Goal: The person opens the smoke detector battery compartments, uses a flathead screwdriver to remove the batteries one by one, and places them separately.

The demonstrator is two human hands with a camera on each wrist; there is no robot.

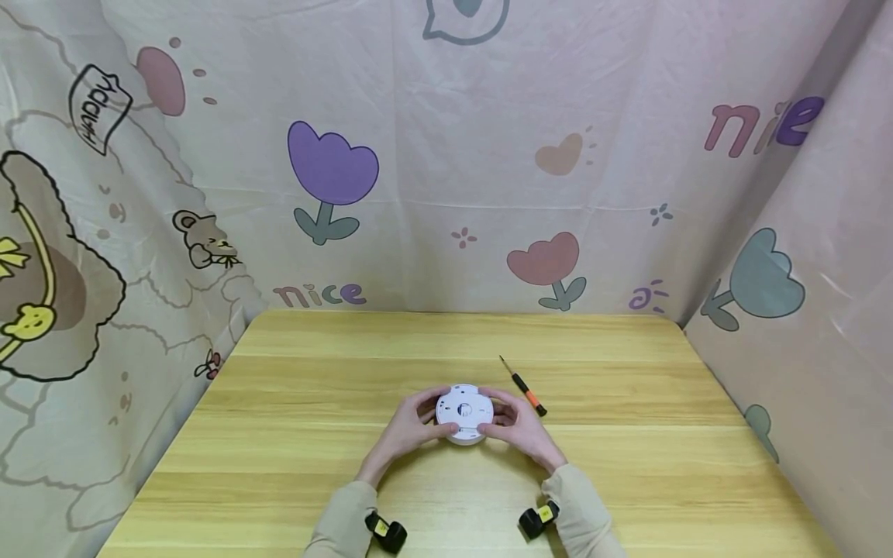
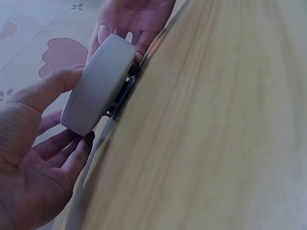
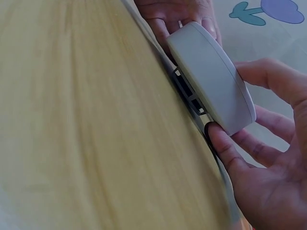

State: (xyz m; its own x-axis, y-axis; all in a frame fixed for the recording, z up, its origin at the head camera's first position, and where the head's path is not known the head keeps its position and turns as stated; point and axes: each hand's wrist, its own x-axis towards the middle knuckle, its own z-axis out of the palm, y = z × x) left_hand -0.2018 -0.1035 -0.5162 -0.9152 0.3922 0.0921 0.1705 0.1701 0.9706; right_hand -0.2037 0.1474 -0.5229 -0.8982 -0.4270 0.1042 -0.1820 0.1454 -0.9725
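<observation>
A white round device with small printed marks on its face is held between both hands, near the middle of the table. My left hand grips its left edge, thumb on the near side and fingers round the far side. On the opposite edge my right hand grips it the same way. Both wrist views show its thick, smooth white side wall. A dark clip-like part juts from its underside, close over the table.
A screwdriver with a black and orange handle lies behind the right hand, tip pointing away. The wooden table meets a patterned cloth at the back and sides. Each sleeved wrist carries a small black camera.
</observation>
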